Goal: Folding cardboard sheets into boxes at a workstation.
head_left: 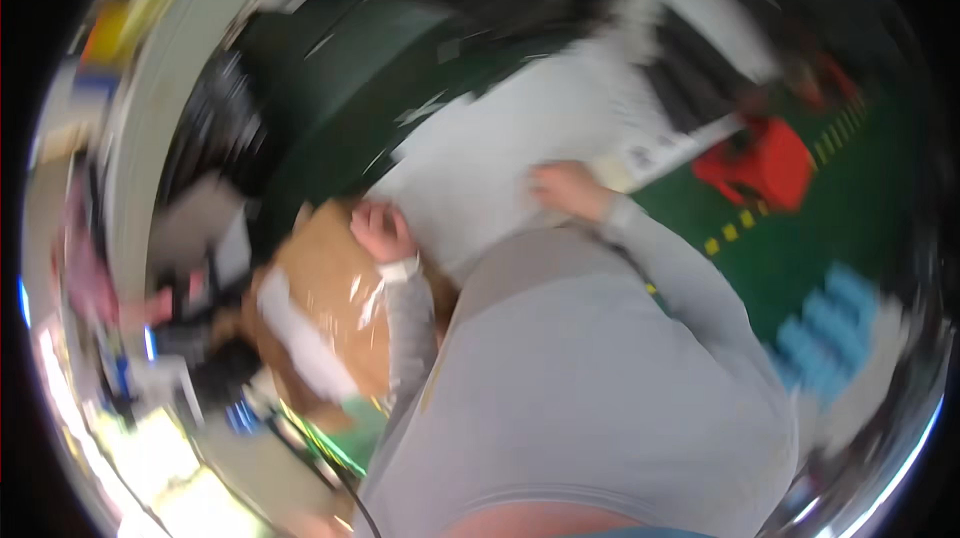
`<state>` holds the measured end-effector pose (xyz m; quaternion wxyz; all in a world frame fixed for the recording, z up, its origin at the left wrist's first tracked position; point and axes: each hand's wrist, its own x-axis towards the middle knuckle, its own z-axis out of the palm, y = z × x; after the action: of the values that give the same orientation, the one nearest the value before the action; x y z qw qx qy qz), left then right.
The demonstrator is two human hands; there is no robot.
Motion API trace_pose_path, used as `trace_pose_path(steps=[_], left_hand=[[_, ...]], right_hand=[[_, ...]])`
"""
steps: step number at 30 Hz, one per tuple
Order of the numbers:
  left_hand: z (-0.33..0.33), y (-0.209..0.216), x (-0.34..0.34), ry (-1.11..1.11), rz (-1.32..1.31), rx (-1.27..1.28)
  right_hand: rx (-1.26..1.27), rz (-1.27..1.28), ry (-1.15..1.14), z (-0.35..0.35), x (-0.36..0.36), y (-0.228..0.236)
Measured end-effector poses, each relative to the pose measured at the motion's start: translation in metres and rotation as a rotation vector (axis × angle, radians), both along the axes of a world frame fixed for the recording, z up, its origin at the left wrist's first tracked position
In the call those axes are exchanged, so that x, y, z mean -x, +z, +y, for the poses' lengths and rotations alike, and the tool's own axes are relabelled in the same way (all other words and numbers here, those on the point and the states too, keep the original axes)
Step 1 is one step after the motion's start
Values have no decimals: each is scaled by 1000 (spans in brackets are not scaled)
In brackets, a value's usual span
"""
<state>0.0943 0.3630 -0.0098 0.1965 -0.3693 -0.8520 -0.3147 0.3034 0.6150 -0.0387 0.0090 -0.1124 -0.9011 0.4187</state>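
Note:
The whole picture is smeared by motion and tilted. A large white sheet (490,153) lies over a green surface (860,208). My left hand (380,230) is curled into a fist at the sheet's near-left corner, right above a brown cardboard box (320,288) with clear tape and a white strip on it. On the sheet's near edge, further right, rests my right hand (565,188); the blur hides its fingers. Grey sleeves cover both forearms.
A red object (755,166) sits to the right beside yellow dashed marks. A stack of blue things (830,328) is at the lower right. A white printed label (655,151) lies by the sheet's right end. Dark gear and clutter crowd the left.

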Motion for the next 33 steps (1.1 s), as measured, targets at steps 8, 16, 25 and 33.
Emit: trace_pose_path(steps=[8,16,25,33], left_hand=[[-180,12,0,1273,-249,326],[-252,-2,-6,1468,-431,246],[-305,-5,12,993,-562,-735],[-358,-29,46,1267,-784,383]], right_hand=[[77,-303,147,-13,-30,-22],[253,-204,414,-70,81,5],[360,-164,445,-82,82,-32],[193,102,605,-82,78,-20]])
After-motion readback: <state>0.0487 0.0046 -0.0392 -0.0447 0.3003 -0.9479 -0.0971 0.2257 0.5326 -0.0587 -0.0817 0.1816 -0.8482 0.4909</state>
